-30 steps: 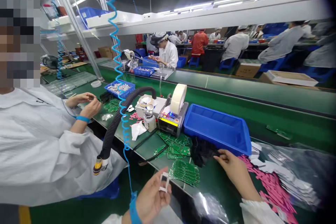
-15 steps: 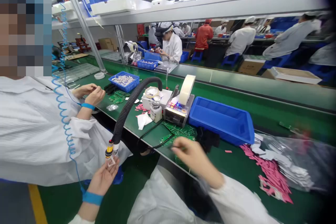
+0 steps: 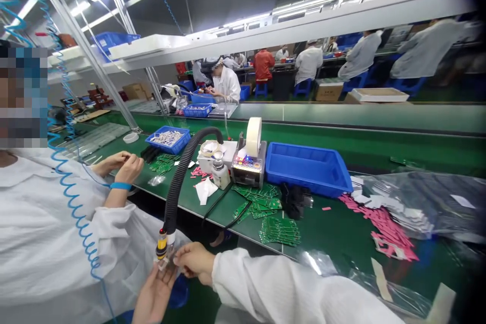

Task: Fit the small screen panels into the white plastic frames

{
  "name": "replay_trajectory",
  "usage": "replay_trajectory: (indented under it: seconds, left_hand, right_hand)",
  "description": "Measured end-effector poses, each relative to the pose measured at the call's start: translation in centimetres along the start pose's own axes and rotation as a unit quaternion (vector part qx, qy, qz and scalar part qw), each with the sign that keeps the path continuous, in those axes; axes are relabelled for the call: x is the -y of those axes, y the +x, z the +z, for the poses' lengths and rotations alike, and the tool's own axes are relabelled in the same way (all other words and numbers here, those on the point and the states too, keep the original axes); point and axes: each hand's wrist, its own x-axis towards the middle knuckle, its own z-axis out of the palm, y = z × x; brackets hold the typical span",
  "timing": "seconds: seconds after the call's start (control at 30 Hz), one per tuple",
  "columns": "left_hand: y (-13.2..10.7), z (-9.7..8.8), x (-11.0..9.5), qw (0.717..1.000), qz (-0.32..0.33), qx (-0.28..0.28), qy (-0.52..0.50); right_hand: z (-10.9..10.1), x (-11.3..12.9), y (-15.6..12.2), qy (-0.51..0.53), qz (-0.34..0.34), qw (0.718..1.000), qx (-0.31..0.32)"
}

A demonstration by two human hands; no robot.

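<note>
My left hand (image 3: 155, 288), palm up at the lower left, holds a small white part (image 3: 163, 264) at its fingertips. Just above it is the yellow-and-black tip (image 3: 161, 245) of a black corrugated hose (image 3: 175, 197), with a red light on top. My right hand (image 3: 195, 259) reaches across to the same spot, thumb and forefinger pinched beside the white part. Whatever those fingers hold is too small to make out. Several green circuit boards (image 3: 280, 231) lie on the bench to the right of my hands.
On the green bench stand a tape dispenser (image 3: 248, 162), a bottle (image 3: 220, 172) and a blue bin (image 3: 307, 169). Pink strips (image 3: 387, 223) and plastic bags (image 3: 436, 197) lie at the right. A co-worker's hands (image 3: 127, 166) are at the left, near a blue tray (image 3: 169, 140) of white parts.
My right hand has moved left and down from above the circuit boards to my left hand at the hose tip. The view has turned slightly, and my left hand sits lower in it.
</note>
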Motion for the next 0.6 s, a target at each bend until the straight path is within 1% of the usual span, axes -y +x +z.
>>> replay_trajectory:
  seconds: [0.07, 0.1, 0.17, 0.23, 0.27, 0.33, 0.4, 0.47, 0.53, 0.6]
  left_hand:
    - [-0.4, 1.3, 0.7, 0.999, -0.031, 0.028, -0.005]
    - [-0.9, 2.1, 1.1, 0.997, -0.059, 0.058, -0.006]
    - [-2.7, 4.3, 2.2, 0.981, -0.117, 0.152, -0.009]
    - [-5.1, 7.1, 3.3, 0.958, -0.13, 0.254, -0.008]
    - [-6.4, 8.7, 3.7, 0.945, -0.132, 0.3, -0.002]
    - [-8.9, 12.1, 4.2, 0.916, -0.16, 0.366, 0.034]
    - [-10.7, 15.5, 4.5, 0.892, -0.178, 0.408, 0.073]
    - [-11.9, 18.3, 4.7, 0.872, -0.185, 0.442, 0.102]
    - [-12.7, 20.4, 5.1, 0.859, -0.186, 0.458, 0.132]
    - [-13.1, 21.8, 5.8, 0.851, -0.18, 0.465, 0.165]
  right_hand:
    - [-1.8, 0.4, -2.8, 0.003, -0.024, 1.0, 0.0]
    - [-3.0, 0.6, -4.6, 0.002, -0.044, 0.999, -0.006]
    - [-5.5, 0.9, -8.7, -0.003, -0.096, 0.995, -0.036]
    - [-8.1, 0.8, -12.8, -0.021, -0.146, 0.983, -0.112]
    - [-9.2, 0.6, -14.7, -0.046, -0.179, 0.97, -0.16]
    - [-11.1, 0.2, -17.8, -0.107, -0.25, 0.932, -0.241]
    - [-12.4, -0.4, -20.1, -0.148, -0.305, 0.896, -0.286]
    - [-13.2, -0.8, -21.7, -0.157, -0.341, 0.872, -0.315]
    - [-13.8, -1.1, -22.9, -0.161, -0.367, 0.847, -0.349]
    - [-14.4, -1.3, -23.9, -0.163, -0.384, 0.824, -0.382]
